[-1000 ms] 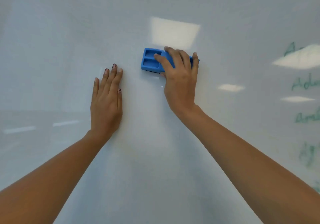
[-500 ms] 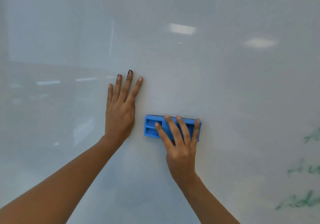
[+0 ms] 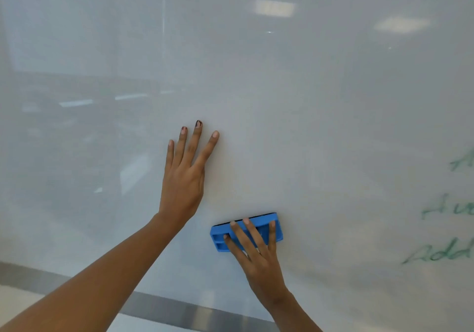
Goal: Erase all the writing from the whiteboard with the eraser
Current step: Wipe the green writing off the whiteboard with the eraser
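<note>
Eraser (image 3: 260, 225) is low on the whiteboard (image 3: 307, 126), flat against it, long side roughly horizontal, a bit above the metal bottom rail (image 3: 192, 311). Right hand (image 3: 259, 257) is on its back: fingers (image 3: 252, 234) straight and spread across the blue plastic shell, tips reaching the top edge, pressing it onto the board. Thumb is hidden, so can't tell if it hooks the lower edge. Left hand (image 3: 183, 183) is flat on the board up and to the left, well apart from the eraser, fingers (image 3: 196, 142) straight and fanned, holding nothing, looks like bracing only. Green writing (image 3: 441, 253) is left at the far right edge, several lines, partly out of frame; the board around the hands reads clean. Handling call: the eraser is likely light, with a rigid moulded shell with recesses on the back and a dark pad strip showing along the top edge. The glossy board means low friction, so it will skate unless pressure stays even. Best hold is spanning the long edges or pushing on the middle of the back; pressing one end would probably tip the pad off the board. Nothing fragile. Next up is probably the green text on the right.
</note>
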